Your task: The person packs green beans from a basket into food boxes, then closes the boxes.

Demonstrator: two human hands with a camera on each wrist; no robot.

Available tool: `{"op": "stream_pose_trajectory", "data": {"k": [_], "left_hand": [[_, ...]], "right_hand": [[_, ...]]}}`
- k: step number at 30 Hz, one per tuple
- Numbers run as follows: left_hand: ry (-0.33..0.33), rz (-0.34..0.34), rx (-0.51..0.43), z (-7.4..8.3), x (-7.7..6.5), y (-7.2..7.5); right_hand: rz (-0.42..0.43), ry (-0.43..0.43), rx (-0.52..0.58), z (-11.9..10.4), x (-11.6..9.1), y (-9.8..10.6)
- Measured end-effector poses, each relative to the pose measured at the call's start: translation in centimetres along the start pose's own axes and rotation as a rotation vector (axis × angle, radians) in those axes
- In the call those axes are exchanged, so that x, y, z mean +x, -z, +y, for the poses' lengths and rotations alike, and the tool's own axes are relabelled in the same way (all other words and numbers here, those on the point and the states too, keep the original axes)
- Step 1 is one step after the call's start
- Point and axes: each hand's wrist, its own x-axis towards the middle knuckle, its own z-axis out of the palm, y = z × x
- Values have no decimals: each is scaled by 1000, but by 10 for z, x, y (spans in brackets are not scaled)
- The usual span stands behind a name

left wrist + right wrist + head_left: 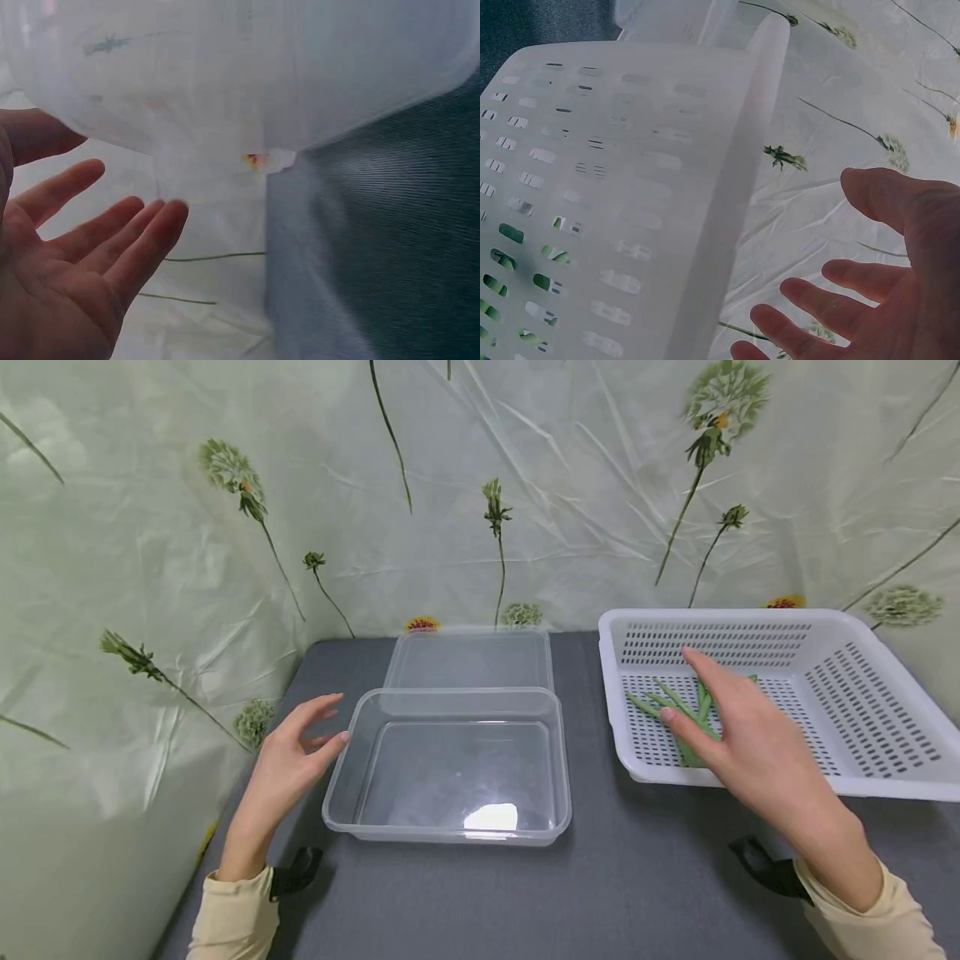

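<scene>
My left hand [291,758] hovers just left of a clear plastic container [450,760], fingers spread and relaxed, thumb tip close to its rim. Nothing is in that hand; the left wrist view shows its palm and fingers [154,247] beside the container wall. Over the white perforated basket [750,618], my right hand [757,743] reaches in with fingers extended and holds nothing. Beneath it several green beans [678,702] lie on the basket's floor, partly hidden by the hand. Through the basket's slots, bits of green show in the right wrist view.
A clear lid [472,658] lies flat behind the container. Both stand on a dark grey tabletop [465,902]. A shiny sheet with a dandelion print [450,460] hangs behind and along the left side. A black strap [296,872] is on each wrist.
</scene>
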Motion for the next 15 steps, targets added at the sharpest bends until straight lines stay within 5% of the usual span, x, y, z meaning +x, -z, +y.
{"op": "stream_pose_trajectory", "data": {"k": [8, 15], "left_hand": [[133, -151, -258, -15, -5, -3], [134, -151, -598, -33, -6, -10]], "right_hand": [[-17, -1, 6, 5, 2, 0], [-45, -34, 21, 11, 4, 0]]}}
